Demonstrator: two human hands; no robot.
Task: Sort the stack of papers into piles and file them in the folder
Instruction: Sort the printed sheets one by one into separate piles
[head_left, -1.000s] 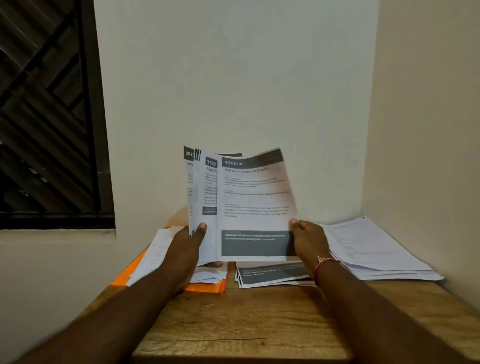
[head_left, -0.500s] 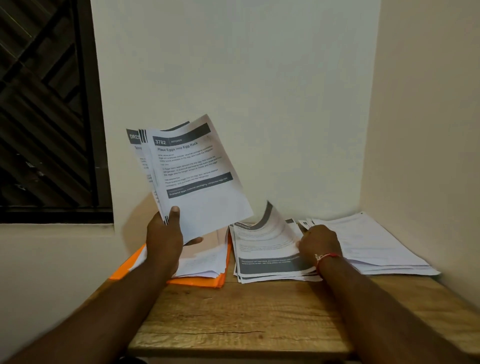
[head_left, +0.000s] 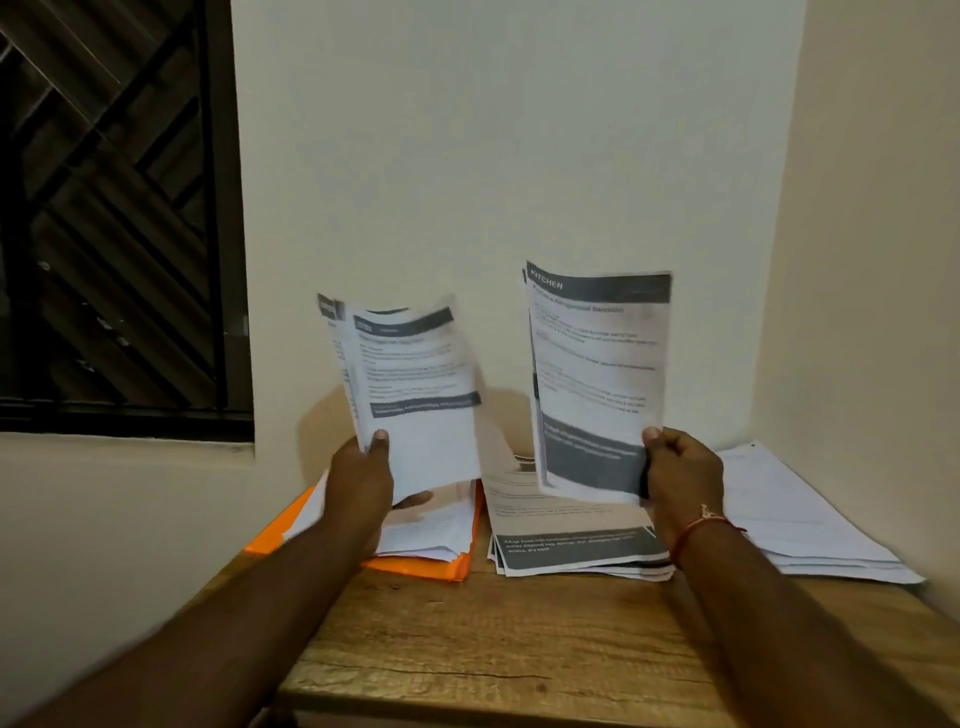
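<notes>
Fingers and thumb of the left hand (head_left: 358, 483) pinch the bottom edge of a fanned stack of papers (head_left: 415, 374), held upright above an orange folder (head_left: 415, 564) with sheets on it. The right hand (head_left: 680, 478) grips KITCHEN sheets (head_left: 597, 374) upright over a middle pile (head_left: 571, 545); another pile (head_left: 805, 519) lies farther right on the wooden table (head_left: 519, 649).

Arms outstretched — left hand (head_left: 358, 483) and right hand (head_left: 681, 480) raised, each pinched on papers (head_left: 415, 395).
</notes>
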